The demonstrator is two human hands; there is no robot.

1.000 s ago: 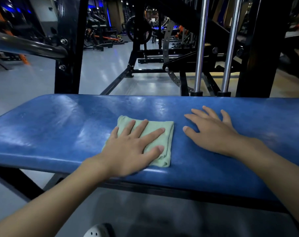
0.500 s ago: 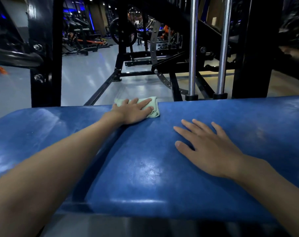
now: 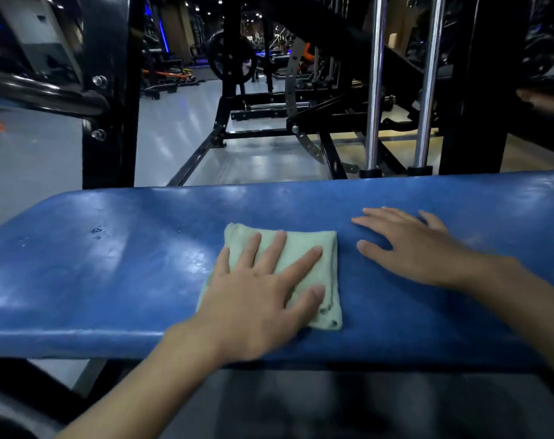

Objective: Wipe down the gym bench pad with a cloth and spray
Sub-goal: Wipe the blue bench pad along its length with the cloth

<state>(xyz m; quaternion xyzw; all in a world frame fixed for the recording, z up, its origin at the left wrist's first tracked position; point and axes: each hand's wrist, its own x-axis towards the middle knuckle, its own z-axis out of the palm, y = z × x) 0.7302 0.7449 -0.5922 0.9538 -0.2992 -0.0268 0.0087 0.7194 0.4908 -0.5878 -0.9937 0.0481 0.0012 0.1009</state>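
Note:
A long blue bench pad (image 3: 111,274) runs across the view, with a few wet drops at its left. A folded pale green cloth (image 3: 326,248) lies flat on the pad near its front edge. My left hand (image 3: 263,293) presses on the cloth with straight, spread fingers and covers most of it. My right hand (image 3: 409,248) rests flat on the bare pad just right of the cloth, fingers straight. No spray bottle is in view.
A black upright post (image 3: 107,106) with a thick black bar (image 3: 47,93) stands behind the pad at left. Two chrome guide rods (image 3: 375,83) and a black machine frame (image 3: 478,90) stand behind it at right. Grey gym floor (image 3: 180,128) lies beyond.
My left hand has pulled the cloth back from the pad's far edge to near its front edge. My right hand has stayed flat on the pad.

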